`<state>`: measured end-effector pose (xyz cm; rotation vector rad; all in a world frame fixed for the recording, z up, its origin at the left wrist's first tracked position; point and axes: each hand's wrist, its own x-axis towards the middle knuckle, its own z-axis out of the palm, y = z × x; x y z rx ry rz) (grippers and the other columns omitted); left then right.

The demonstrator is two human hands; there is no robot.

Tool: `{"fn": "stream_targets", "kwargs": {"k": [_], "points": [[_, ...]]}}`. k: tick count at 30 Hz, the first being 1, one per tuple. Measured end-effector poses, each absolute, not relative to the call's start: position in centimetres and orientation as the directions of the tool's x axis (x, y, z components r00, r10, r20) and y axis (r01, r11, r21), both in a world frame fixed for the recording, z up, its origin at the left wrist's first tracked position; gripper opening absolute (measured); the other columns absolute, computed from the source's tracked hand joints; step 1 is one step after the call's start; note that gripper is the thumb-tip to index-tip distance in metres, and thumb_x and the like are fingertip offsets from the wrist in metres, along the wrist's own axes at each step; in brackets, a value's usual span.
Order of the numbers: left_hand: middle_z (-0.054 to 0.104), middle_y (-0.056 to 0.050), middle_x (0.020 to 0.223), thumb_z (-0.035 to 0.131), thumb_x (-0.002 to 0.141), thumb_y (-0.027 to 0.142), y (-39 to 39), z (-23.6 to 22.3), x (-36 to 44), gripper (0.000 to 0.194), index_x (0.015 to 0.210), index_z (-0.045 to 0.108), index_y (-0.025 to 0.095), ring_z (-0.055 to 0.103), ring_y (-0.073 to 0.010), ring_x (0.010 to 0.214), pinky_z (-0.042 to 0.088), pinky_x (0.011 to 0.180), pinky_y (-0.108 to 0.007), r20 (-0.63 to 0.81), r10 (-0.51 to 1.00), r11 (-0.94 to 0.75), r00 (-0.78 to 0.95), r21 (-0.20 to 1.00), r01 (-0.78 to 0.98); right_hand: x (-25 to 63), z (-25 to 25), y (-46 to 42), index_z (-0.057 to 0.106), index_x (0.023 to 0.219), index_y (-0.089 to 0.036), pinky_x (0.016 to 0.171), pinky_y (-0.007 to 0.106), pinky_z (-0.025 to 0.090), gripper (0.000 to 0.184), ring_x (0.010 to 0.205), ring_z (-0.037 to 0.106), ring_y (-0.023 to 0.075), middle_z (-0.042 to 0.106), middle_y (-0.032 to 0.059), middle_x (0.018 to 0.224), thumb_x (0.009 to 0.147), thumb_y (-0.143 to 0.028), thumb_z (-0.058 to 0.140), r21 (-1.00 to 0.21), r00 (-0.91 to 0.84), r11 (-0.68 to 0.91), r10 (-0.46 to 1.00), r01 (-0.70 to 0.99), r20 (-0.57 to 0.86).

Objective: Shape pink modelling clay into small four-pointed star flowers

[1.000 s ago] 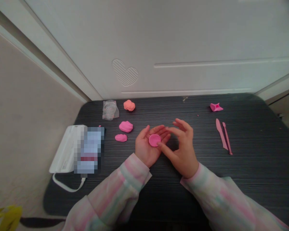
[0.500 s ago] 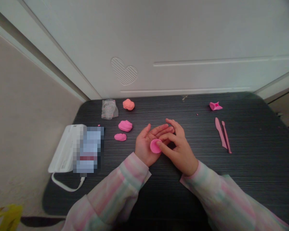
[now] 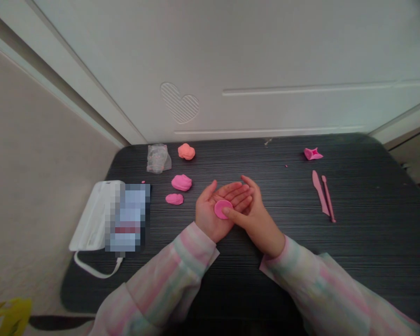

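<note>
My left hand (image 3: 213, 217) is turned palm up above the table, its fingers stretched out side by side and its thumb apart. It holds a thin, round pink clay disc (image 3: 221, 209) on the palm. From the right, my right hand (image 3: 261, 219) presses its thumb on the disc's right edge. The other right fingers are wrapped behind the left hand, mostly hidden. Two pink clay lumps, a larger one (image 3: 181, 183) and a smaller one (image 3: 174, 199), lie left of my hands. An orange clay lump (image 3: 186, 151) sits farther back.
Crumpled clear plastic (image 3: 158, 158) lies back left on the dark table (image 3: 266, 289). A phone (image 3: 128, 217) with a cable leans by a white case (image 3: 94, 217). At right lie a pink clay knife (image 3: 320, 192), a thin pink tool (image 3: 328, 198) and a hollow pink piece (image 3: 312, 154).
My right fingers have moved from above the left palm to behind the left hand, while the thumb stays on the disc. The disc has shifted slightly left and lies flatter.
</note>
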<state>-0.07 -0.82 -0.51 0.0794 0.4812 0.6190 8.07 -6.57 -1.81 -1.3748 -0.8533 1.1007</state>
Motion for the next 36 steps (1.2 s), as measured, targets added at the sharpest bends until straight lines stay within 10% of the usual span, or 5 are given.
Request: {"fn": "stream_targets", "kwargs": {"k": [7, 36], "points": [[0.067, -0.015, 0.075, 0.028, 0.083, 0.035, -1.0, -0.6, -0.1, 0.05, 0.071, 0.066, 0.005, 0.062, -0.0229, 0.083, 0.044, 0.077, -0.032, -0.396, 0.586, 0.81, 0.707, 0.268, -0.521, 8.1, -0.7, -6.2, 0.054, 0.092, -0.016, 0.079, 0.037, 0.045, 0.027, 0.089, 0.057, 0.0191, 0.061, 0.006, 0.093, 0.068, -0.026, 0.06, -0.959, 0.202, -0.283, 0.939, -0.005, -0.278], [0.061, -0.011, 0.055, 0.034, 0.079, 0.021, -1.3, -0.2, -0.2, 0.046, 0.048, 0.065, 0.006, 0.062, -0.0241, 0.072, 0.046, 0.078, -0.038, -0.37, 0.621, 0.781, 0.691, 0.368, -0.505, 7.8, -0.6, -5.8, 0.054, 0.076, -0.018, 0.075, 0.028, 0.044, 0.008, 0.075, 0.055, 0.0122, 0.056, -0.0013, 0.077, 0.069, -0.019, 0.057, -0.986, 0.174, -0.167, 0.97, -0.014, -0.167]]}}
